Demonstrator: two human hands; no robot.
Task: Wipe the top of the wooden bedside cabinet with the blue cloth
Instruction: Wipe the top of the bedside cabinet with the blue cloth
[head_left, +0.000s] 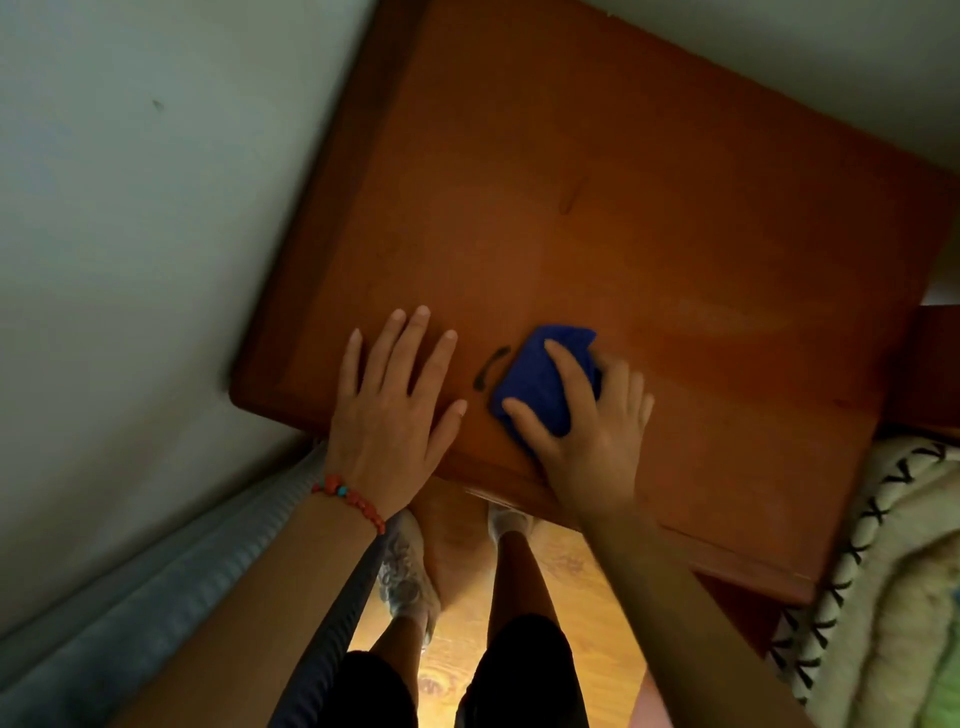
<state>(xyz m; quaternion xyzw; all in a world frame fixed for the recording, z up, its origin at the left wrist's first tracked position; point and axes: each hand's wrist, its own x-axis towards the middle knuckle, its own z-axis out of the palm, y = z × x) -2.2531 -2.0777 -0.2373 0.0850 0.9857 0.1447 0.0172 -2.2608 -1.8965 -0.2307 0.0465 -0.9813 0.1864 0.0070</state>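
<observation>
Blue cloth (540, 382), folded into a thick pad, lies on the wooden bedside cabinet (597, 208) near the cabinet's lower edge, a little below the middle of the frame. The right hand (587, 431) presses down on it, thumb and forefinger spread over the top of the pad and the remaining fingers curled at its right side, so the hand is clamped on the cloth. The left hand (387, 405) lies flat and open on the surface just to the left, fingers spread, holding nothing, apparently bracing.

Just left of the cloth, between the two hands, sits a short dark curved mark (489, 366) on the wood. The step in hand looks like the wiping itself, at the near edge. The next move probably calls for sliding the pad leftward over that mark with steady downward pressure, then working up across the large unwiped stretch toward the top of the frame.

Counted: one cloth, one cabinet, one dark mark, two hands, one beaded bracelet (349, 496) on the left wrist.
</observation>
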